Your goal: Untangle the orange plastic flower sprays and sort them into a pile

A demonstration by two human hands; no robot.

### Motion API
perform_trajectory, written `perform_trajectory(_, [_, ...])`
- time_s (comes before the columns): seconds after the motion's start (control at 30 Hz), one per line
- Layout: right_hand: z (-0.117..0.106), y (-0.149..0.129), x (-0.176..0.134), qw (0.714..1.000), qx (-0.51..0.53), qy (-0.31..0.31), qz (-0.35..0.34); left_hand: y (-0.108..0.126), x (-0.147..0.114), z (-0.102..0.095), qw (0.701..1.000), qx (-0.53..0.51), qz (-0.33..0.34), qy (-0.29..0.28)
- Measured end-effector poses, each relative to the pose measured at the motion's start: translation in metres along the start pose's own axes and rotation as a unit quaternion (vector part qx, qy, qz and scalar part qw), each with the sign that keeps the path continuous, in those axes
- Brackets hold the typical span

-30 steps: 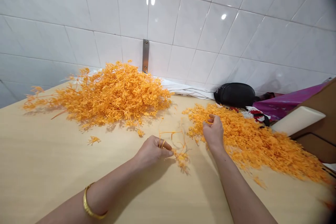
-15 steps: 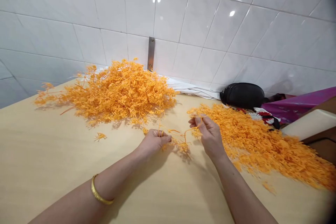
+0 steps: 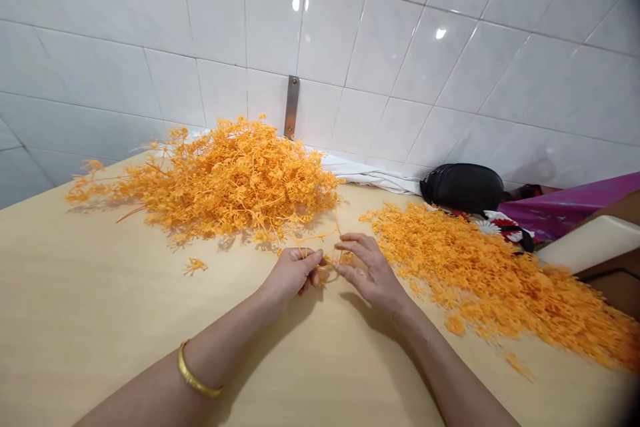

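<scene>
My left hand (image 3: pixel 295 270) is closed in a pinch on a thin orange artificial flower sprig (image 3: pixel 315 237), whose branching stems stick up and out past the fingertips. Close by on the right, my right hand (image 3: pixel 367 267) has its thumb and fingers parted around the sprig's right-hand stems. Whether its thumb touches the sprig is hard to tell. Behind my left hand lies a large heap of orange artificial sprigs (image 3: pixel 240 180). To the right of my right hand spreads a flatter pile of small orange pieces (image 3: pixel 480 267).
One loose orange piece (image 3: pixel 195 265) lies on the wooden table (image 3: pixel 125 320) at left. A black pouch (image 3: pixel 463 187), purple cloth (image 3: pixel 565 210) and pale box-like object (image 3: pixel 595 240) stand at back right. A tiled wall (image 3: pixel 330 33) with a metal bracket (image 3: pixel 291 107) borders the table.
My right hand has moved left and slightly down, from over the edge of the right pile to beside my left hand, and its fingers have parted. My left hand keeps its pinch.
</scene>
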State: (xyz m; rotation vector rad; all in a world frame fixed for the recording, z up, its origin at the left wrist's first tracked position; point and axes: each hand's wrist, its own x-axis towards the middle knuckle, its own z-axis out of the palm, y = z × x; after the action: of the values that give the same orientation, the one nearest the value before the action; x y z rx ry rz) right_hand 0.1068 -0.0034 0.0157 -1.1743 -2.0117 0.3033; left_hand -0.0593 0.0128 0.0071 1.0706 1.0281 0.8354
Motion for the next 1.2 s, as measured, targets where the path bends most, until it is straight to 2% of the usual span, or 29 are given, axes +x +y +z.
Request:
perform_trajectory(0.07, [0.003, 0.004, -0.001, 0.999, 0.010, -0.031, 0.014, 0.000, 0.001, -0.003, 1.000, -0.022, 0.004, -0.003])
perform_trajectory(0.2, [0.007, 0.006, -0.001, 0.991, 0.101, -0.029, 0.084, 0.000, 0.002, -0.008, 0.996, -0.079, 0.024, -0.018])
perform_trajectory(0.3, [0.010, 0.002, -0.001, 0.976, 0.165, -0.016, 0.140, -0.001, 0.000, -0.006, 0.997, -0.059, 0.040, -0.031])
perform_trajectory(0.37, [0.014, -0.001, -0.003, 0.967, 0.200, -0.010, 0.157, -0.002, -0.002, -0.002, 0.997, -0.033, 0.036, -0.060])
perform_trajectory(0.47, [0.021, -0.004, -0.004, 0.957, 0.221, 0.027, 0.185, 0.000, -0.003, 0.004, 0.995, -0.025, 0.013, -0.093])
perform_trajectory(0.6, [0.021, -0.001, 0.001, 0.943, 0.218, 0.115, 0.223, 0.005, -0.003, 0.009, 0.997, -0.041, 0.008, -0.073])
perform_trajectory(0.67, [0.012, 0.008, 0.005, 0.914, 0.237, 0.201, 0.260, 0.005, -0.004, 0.010, 0.996, -0.036, 0.003, -0.082])
perform_trajectory(0.73, [-0.004, 0.020, 0.009, 0.852, 0.269, 0.320, 0.316, 0.001, -0.006, 0.009, 0.994, -0.043, -0.016, -0.100])
perform_trajectory(0.77, [-0.012, 0.026, 0.011, 0.820, 0.283, 0.366, 0.339, -0.001, -0.007, 0.008, 0.993, -0.056, -0.023, -0.104])
perform_trajectory(0.8, [-0.019, 0.030, 0.011, 0.799, 0.291, 0.389, 0.353, -0.003, -0.007, 0.006, 0.991, -0.076, -0.027, -0.105])
perform_trajectory(0.83, [-0.024, 0.033, 0.012, 0.794, 0.303, 0.386, 0.359, -0.004, -0.007, 0.004, 0.989, -0.102, -0.029, -0.101])
perform_trajectory(0.87, [-0.027, 0.034, 0.012, 0.800, 0.313, 0.365, 0.358, -0.004, -0.007, 0.003, 0.987, -0.129, -0.031, -0.095])
perform_trajectory(0.93, [-0.026, 0.031, 0.011, 0.823, 0.338, 0.290, 0.353, -0.003, -0.006, 0.000, 0.981, -0.173, -0.042, -0.080])
perform_trajectory(1.0, [-0.020, 0.024, 0.009, 0.830, 0.369, 0.219, 0.355, 0.000, -0.005, -0.002, 0.975, -0.202, -0.059, -0.069])
perform_trajectory(1.1, [-0.013, 0.014, 0.008, 0.800, 0.446, 0.148, 0.373, 0.002, -0.005, -0.004, 0.970, -0.226, -0.070, -0.062])
perform_trajectory(1.2, [-0.010, 0.011, 0.007, 0.763, 0.516, 0.105, 0.374, -0.001, -0.003, -0.005, 0.969, -0.228, -0.066, -0.064])
